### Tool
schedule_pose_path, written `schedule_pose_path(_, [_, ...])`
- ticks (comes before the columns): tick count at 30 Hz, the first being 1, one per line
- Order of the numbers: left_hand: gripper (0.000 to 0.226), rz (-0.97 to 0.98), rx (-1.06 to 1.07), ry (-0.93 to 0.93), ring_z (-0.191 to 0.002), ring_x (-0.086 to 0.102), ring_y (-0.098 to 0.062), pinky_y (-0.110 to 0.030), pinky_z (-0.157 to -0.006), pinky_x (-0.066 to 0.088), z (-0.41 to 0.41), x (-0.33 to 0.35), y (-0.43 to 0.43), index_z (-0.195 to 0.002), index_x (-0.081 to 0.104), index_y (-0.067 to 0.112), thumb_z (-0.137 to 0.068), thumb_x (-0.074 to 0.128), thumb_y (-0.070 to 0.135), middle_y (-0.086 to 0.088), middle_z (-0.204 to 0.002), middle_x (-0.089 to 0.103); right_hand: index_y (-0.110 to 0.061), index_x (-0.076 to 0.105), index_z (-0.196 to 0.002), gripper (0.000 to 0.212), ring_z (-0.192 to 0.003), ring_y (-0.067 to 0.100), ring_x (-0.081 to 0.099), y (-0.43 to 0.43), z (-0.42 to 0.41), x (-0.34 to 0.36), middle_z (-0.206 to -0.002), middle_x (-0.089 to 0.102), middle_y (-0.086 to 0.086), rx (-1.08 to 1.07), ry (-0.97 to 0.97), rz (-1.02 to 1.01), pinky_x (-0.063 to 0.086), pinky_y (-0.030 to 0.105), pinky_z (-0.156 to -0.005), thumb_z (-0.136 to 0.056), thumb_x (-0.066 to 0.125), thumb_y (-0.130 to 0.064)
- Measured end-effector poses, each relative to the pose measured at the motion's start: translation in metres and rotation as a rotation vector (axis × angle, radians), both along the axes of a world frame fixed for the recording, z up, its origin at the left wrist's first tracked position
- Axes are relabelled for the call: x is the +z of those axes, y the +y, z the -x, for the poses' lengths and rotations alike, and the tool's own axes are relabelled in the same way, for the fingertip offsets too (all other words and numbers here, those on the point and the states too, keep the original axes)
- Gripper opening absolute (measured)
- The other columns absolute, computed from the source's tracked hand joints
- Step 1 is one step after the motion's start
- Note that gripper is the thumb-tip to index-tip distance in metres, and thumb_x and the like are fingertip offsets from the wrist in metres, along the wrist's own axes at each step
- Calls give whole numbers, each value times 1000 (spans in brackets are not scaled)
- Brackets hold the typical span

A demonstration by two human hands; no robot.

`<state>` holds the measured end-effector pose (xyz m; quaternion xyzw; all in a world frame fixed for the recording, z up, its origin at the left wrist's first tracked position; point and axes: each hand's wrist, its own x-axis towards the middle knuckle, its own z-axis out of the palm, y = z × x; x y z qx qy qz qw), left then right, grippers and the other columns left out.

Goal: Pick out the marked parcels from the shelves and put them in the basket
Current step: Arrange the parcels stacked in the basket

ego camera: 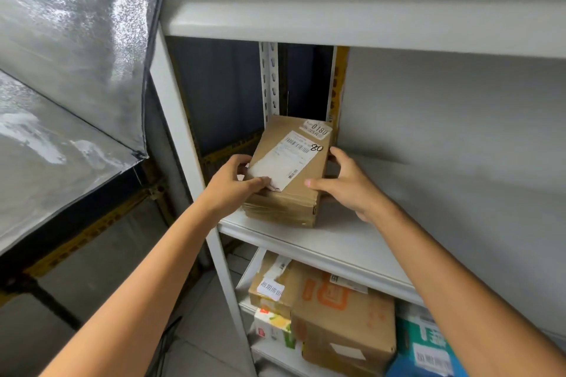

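A brown cardboard parcel (303, 180) lies at the left end of the white middle shelf (346, 242). It carries a white shipping label, a sticker reading 0180 and a handwritten 80. My left hand (235, 184) grips its left side, thumb lying across the label's near corner. My right hand (343, 184) holds its right side, thumb on top and fingers curled round the far right edge. The parcel's base still rests on the shelf. No basket is in view.
The shelf below holds several parcels: a large brown box (346, 324), a smaller taped box (272, 291), a white carton (272, 327) and a blue-green one (425, 346). A silvery reflector umbrella (67, 70) hangs at the left. A white upright post (183, 144) stands beside my left wrist.
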<state>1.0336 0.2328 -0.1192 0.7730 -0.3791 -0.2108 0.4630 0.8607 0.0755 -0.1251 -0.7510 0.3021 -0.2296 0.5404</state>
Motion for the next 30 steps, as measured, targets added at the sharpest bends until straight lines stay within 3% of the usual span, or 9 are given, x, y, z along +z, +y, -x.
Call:
schedule_pose_path(3, [68, 60, -39, 23, -116, 54, -17, -34, -99, 49, 9, 7, 4, -146, 38, 27, -87, 73, 30, 3, -133, 50, -30, 22, -154, 116, -130, 19, 50, 6, 10, 10, -149, 42, -11, -13, -11, 19, 49, 51, -102, -60, 88, -38])
schedule_pose_path(6, [69, 93, -84, 50, -115, 51, -16, -35, -99, 46, 22, 12, 3, -147, 37, 30, -88, 72, 29, 8, -129, 48, -37, 24, -152, 124, -131, 21, 50, 5, 29, 12, -153, 39, -10, -36, -29, 44, 50, 53, -101, -46, 87, -51])
schedule_pose_path(9, [63, 111, -120, 91, -107, 56, -14, -35, -97, 50, 36, 12, -1, -144, 39, 33, -89, 71, 30, 10, -120, 52, -37, 23, -153, 119, -138, 21, 41, 9, 53, 15, -156, 35, -4, -91, -20, 67, 44, 54, -107, -54, 89, -44])
schedule_pose_path(13, [51, 133, -212, 153, -95, 60, -12, -21, -74, 49, 58, 7, -12, -139, 43, 34, -94, 65, 24, 3, -112, 55, -35, 23, -154, 106, -143, 15, 33, 7, 87, 10, -156, 38, -3, -165, -27, 67, 33, 50, -116, -69, 87, -30])
schedule_pose_path(19, [47, 130, -319, 201, -90, 65, -12, -15, -62, 52, 112, 16, -41, -136, 45, 32, -94, 64, 19, 0, -110, 59, -36, 30, -152, 104, -131, 14, 47, -6, 152, 18, -135, 48, -16, -233, -69, 41, 46, 50, -106, -67, 88, -26])
schedule_pose_path(22, [47, 126, -352, 220, -91, 68, -14, -18, -64, 55, 145, 19, -49, -135, 47, 32, -94, 64, 17, -4, -115, 63, -37, 32, -150, 103, -128, 15, 51, -6, 188, 21, -136, 52, -13, -267, -92, 43, 51, 50, -100, -64, 87, -29])
schedule_pose_path(25, [48, 97, -374, 222, -100, 67, -19, -34, -81, 57, 178, 23, -57, -135, 48, 34, -93, 65, 20, -3, -118, 65, -32, 31, -152, 95, -127, 16, 50, -7, 227, 25, -132, 50, -10, -284, -95, 38, 54, 48, -97, -75, 84, -16])
schedule_pose_path(28, [44, 99, -401, 252, -99, 68, -18, -31, -77, 54, 214, 28, -63, -132, 48, 34, -94, 64, 18, -1, -117, 67, -26, 35, -149, 90, -116, 11, 56, -9, 265, 30, -132, 51, -7, -321, -99, 38, 57, 38, -90, -75, 84, -13])
schedule_pose_path(30, [45, 104, -417, 261, -98, 68, -18, -30, -73, 54, 241, 32, -68, -133, 49, 32, -94, 64, 17, -1, -116, 67, -25, 38, -146, 90, -118, 11, 55, -8, 293, 33, -131, 52, -10, -356, -106, 60, 53, 42, -97, -71, 87, -20])
